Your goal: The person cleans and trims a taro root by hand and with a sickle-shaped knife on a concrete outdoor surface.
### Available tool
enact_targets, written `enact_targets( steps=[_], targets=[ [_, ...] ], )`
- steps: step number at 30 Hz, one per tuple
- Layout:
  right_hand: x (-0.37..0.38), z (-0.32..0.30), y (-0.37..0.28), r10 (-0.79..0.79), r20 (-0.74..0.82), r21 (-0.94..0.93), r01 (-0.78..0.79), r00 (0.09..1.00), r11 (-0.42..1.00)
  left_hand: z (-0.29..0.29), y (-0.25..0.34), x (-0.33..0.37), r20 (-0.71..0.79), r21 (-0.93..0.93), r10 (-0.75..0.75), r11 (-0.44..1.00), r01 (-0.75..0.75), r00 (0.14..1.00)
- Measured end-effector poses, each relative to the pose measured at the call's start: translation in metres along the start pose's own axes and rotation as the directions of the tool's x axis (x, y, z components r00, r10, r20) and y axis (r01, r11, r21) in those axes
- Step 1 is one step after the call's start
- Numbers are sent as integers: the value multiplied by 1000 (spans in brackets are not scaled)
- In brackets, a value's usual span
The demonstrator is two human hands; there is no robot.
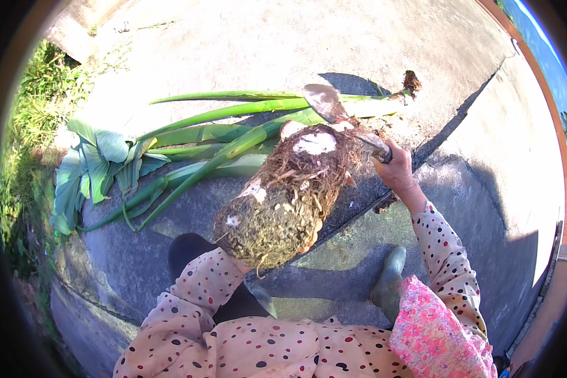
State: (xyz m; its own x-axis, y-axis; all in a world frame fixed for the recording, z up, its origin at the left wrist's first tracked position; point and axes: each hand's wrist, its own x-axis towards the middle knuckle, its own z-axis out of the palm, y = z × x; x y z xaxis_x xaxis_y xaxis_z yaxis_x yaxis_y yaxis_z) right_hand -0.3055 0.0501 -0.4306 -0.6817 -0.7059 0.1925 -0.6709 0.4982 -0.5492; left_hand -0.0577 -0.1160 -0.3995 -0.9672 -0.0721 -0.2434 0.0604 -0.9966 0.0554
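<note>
A thick taro corm [277,214], shaggy with brown root fibres and showing white cut patches, is held up in front of me. My left hand [240,264] supports its lower end, mostly hidden behind it. My right hand [397,169] is closed round the handle of a knife [324,103]. Its broad, rounded blade lies at the corm's far end, next to a pale cut face. Long green stalks [233,142] stretch leftward behind the corm, ending in drooping leaves [97,160]. How the stalks meet the corm is hidden.
Sunlit and shaded concrete [460,208] lies all around, crossed by a dark diagonal crack [460,116]. A small brown root clump [412,83] ends a stalk at the far right. Grass [41,94] borders the left side. Below me are green boots [389,277].
</note>
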Motion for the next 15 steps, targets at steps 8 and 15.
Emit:
enact_targets(
  steps=[8, 15],
  targets=[
    [-8, -23, -45, -113, -12, 282, 112, 994, 953, 0, 6, 4, 0, 84, 19, 996, -19, 1000],
    [-16, 6, -37, -228, -70, 264, 239, 971, 935, 2, 5, -1, -36, 106, -8, 994, 12, 999]
  ],
)
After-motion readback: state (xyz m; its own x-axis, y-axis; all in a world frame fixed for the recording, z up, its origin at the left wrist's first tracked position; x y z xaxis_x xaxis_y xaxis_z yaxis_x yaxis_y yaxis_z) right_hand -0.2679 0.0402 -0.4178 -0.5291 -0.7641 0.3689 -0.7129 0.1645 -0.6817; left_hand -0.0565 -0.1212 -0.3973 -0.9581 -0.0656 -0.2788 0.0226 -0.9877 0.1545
